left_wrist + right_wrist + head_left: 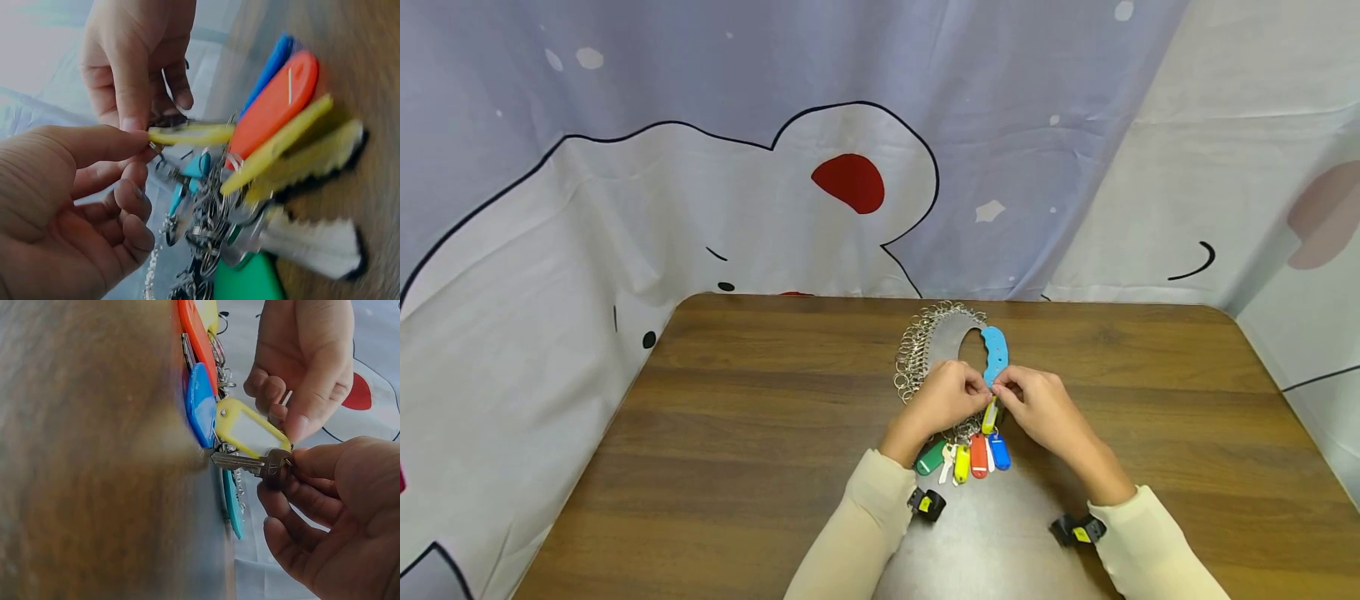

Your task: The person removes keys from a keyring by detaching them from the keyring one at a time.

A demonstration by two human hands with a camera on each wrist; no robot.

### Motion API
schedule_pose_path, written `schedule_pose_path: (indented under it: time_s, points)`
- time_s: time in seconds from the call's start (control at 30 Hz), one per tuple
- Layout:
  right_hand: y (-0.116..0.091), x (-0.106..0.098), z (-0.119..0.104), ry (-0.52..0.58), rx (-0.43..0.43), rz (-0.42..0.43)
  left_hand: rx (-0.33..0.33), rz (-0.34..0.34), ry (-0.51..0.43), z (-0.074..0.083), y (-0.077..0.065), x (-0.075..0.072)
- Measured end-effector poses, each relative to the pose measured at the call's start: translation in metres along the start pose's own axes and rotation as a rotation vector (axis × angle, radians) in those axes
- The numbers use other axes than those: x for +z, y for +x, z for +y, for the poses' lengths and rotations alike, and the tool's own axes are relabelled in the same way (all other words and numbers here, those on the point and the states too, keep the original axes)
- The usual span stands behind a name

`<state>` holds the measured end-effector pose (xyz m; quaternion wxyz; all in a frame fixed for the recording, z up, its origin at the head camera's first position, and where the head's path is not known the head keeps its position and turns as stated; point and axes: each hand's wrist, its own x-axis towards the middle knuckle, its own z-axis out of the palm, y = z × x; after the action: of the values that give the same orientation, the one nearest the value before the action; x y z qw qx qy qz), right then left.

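"Yellow key tag [250, 431], right between the two hands, on the near side of their fingertips!"
"And the left hand [951, 396]?"
"Pinching, thumb against finger at the tag's end. The right hand [1041, 404] pinches too, on the head of a metal key [273, 467] beside that tag!"
"Nearer the body than both hands?"
"A bright row! Green tag [931, 458] by the left wrist, then, moving toward the right hand, a second yellow tag [962, 464], red tag [979, 457], blue tag [999, 451]."
"Beyond the fingertips?"
"Light-blue curved piece [996, 350] ahead, grey plate [945, 337] past the left hand, metal rings [912, 350] fringing it. Wooden table [760, 433] beneath!"
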<state>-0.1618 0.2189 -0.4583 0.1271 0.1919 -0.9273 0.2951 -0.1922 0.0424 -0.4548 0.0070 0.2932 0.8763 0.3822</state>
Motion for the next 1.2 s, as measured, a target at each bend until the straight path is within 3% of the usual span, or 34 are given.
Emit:
schedule_pose_path:
  time_s: [0.2,0.43,0.8,1.0,1.2]
  points:
    - [0.0003,0.0002,-0.0015,-0.003,-0.021,-0.003,-0.028,0.026,-0.094,-0.0015,-0.0003,0.0013]
    - [0.0008,0.0013,0.0008,-0.014,-0.014,0.006,-0.021,0.014,-0.098,-0.0019,0.0006,-0.0019]
    - [0.0000,-0.0008,-0.0028,-0.009,-0.031,0.004,-0.139,0.039,-0.184,-0.0013,-0.0007,0.0009]
    - [0.0004,-0.0005,-0.0022,-0.018,-0.027,0.004,-0.085,0.031,-0.199,-0.0036,-0.0004,0.0004]
    - [0.0000,-0.0009,0.0009,-0.033,0.010,0.020,-0.038,-0.022,-0.215,-0.0027,-0.0004,-0.0013]
